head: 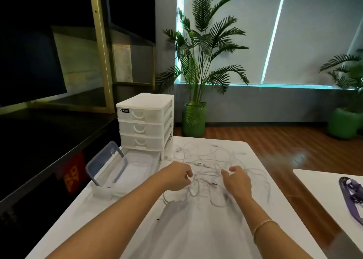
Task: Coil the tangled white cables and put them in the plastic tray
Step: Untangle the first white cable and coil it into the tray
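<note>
Head view shows the white cables (214, 166) still a loose tangle on the table (196, 229), just right of the open plastic tray (137, 168). The left hand (176, 177) has its fingers curled at a strand, apparently pinching it; the right hand (236, 182) hovers with fingers spread, holding nothing. Pulling one strand hard would likely tighten knots or drag the heap off the edge.
</note>
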### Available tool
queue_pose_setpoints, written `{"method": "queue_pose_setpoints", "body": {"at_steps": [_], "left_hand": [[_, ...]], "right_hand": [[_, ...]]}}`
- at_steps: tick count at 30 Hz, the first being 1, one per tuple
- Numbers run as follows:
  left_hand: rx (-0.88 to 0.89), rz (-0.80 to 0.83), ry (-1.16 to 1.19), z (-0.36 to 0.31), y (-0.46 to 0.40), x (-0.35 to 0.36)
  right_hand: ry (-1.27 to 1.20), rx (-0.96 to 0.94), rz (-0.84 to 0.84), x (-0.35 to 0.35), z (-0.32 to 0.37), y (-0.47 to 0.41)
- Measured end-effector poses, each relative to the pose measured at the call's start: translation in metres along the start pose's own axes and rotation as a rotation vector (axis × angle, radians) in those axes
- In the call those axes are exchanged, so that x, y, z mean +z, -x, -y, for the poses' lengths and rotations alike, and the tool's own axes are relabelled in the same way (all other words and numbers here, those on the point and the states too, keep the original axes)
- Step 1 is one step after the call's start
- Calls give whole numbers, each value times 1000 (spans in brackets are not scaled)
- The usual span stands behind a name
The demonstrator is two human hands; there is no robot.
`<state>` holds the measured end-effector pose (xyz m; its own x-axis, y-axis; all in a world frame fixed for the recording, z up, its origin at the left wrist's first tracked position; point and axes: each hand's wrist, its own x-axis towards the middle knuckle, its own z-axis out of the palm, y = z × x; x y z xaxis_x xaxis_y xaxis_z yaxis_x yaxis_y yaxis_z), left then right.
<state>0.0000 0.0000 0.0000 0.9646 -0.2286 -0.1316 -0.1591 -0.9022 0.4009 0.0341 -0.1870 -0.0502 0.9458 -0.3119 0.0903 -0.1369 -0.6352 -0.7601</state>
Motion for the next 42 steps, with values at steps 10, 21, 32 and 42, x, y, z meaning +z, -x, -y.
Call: {"method": "queue_pose_setpoints", "body": {"at_steps": [10, 21, 32, 42], "left_hand": [[-59, -144, 12, -2, -11, -6], [-21, -297, 434, -28, 0, -23], [41, -297, 421, -44, 8, -23], [-28, -356, 310, -36, 6, -32]], "right_hand": [[-155, -84, 84, -5, 39, -14], [-534, -196, 108, -47, 86, 6], [-642, -213, 112, -61, 92, 9], [-742, -260, 86, -74, 104, 11]]}}
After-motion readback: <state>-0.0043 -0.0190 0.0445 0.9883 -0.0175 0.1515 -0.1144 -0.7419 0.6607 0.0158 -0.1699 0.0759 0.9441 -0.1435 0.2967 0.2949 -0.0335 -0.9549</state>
